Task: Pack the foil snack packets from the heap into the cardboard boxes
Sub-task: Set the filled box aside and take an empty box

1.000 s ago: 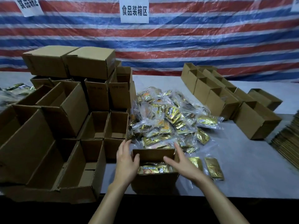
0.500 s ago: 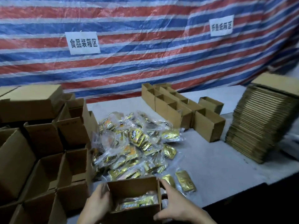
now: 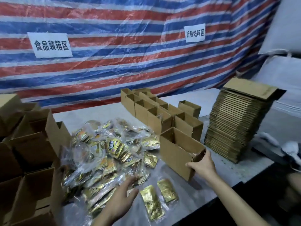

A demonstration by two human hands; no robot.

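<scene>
Two loose foil packets (image 3: 151,203) are lying just right of the heap (image 3: 110,152), at its near edge. They are looking light, slick and crinkly, so pinching a sealed edge seems wisest. The left hand (image 3: 122,199) is lying nearly flat, touching the heap and holding nothing. The right hand (image 3: 203,165) is gripping the near corner of an open cardboard box (image 3: 175,154) right of the heap.

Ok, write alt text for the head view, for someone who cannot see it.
A person's right hand holds an open cardboard box by its near corner on a grey table, while the open left hand reaches onto a heap of gold foil snack packets. More open boxes and a stack of flat cardboard stand behind.
</scene>
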